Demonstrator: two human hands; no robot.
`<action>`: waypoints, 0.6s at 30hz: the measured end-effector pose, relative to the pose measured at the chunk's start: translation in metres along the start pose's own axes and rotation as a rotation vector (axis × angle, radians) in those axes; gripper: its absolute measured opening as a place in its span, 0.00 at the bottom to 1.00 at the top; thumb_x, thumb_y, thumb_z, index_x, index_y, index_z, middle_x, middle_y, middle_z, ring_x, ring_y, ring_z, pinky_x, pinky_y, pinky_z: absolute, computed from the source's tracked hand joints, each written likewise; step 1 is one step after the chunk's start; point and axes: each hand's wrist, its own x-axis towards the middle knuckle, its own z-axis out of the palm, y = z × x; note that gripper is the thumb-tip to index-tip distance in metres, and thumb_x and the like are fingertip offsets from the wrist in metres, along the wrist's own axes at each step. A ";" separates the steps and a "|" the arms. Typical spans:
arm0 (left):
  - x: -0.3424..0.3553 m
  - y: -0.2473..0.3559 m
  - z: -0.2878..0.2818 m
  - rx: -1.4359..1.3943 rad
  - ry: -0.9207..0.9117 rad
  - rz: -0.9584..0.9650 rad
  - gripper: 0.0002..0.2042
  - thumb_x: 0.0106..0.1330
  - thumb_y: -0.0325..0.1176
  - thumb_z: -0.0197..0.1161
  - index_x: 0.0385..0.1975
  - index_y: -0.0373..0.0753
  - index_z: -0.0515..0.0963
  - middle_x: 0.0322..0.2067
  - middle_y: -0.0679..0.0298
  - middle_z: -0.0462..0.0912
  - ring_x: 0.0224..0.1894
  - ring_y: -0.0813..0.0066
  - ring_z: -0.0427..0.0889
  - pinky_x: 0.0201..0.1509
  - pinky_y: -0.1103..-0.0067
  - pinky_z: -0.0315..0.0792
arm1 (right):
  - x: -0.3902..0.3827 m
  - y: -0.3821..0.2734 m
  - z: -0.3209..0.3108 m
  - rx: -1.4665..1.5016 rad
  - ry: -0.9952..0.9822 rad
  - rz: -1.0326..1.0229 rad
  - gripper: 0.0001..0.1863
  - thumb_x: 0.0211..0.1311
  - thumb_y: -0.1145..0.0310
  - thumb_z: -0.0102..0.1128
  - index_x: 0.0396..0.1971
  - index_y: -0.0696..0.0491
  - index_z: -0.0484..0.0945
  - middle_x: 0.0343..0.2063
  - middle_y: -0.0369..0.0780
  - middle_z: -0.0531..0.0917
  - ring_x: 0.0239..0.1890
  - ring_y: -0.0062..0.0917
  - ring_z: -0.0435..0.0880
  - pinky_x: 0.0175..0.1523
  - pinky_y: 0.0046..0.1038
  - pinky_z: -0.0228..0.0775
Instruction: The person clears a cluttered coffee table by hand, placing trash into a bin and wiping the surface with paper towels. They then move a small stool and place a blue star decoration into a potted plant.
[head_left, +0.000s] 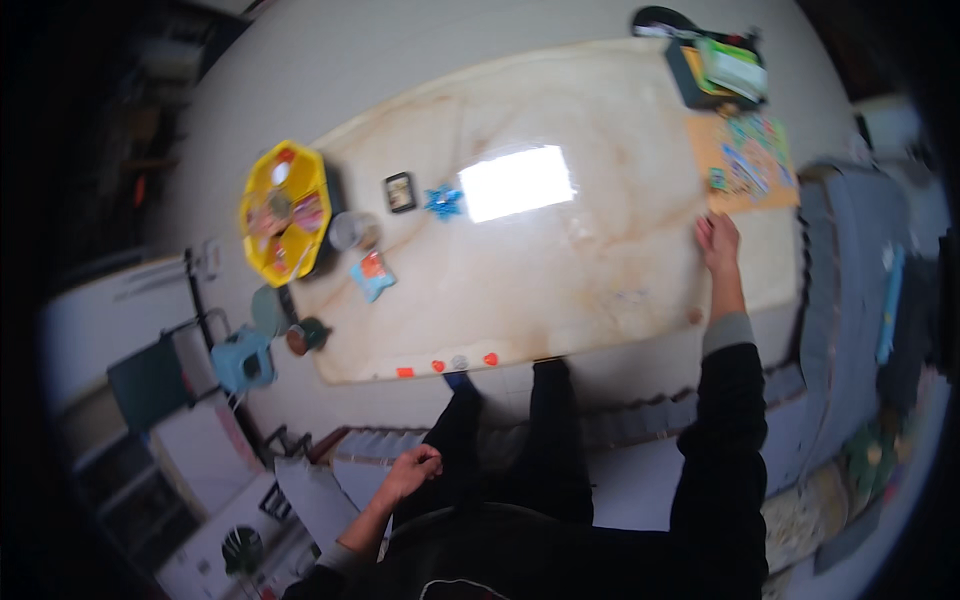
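My right hand (720,240) reaches over the right part of the marble-patterned table (540,290), at the near edge of an orange sheet (725,140) covered with small colourful pieces. Its fingers are pinched together; what they hold, if anything, is too small to make out. Close to my body, short of the table's front edge, my left hand (412,472) hovers with fingers curled in and nothing visible in them. Along that edge lie an orange rectangular piece (405,372), two red-orange pieces (438,366) (490,359) and a greyish piece (460,363).
A yellow sectioned tray (252,235) with snacks stands at the far left, beside a clear round container (346,231). Nearby lie a blue-and-orange packet (373,278), a small black-framed item (400,193) and a blue spiky ornament (443,202). A dark box (690,78) holds packets at the far right.
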 end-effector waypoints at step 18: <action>0.156 0.072 -0.205 0.342 0.691 0.327 0.27 0.54 0.32 0.68 0.54 0.33 0.70 0.50 0.49 0.76 0.37 0.63 0.82 0.44 0.72 0.76 | -0.178 0.128 0.194 -1.743 -0.391 -0.179 0.56 0.46 0.57 0.71 0.70 0.44 0.39 0.63 0.70 0.41 0.65 0.70 0.42 0.60 0.55 0.62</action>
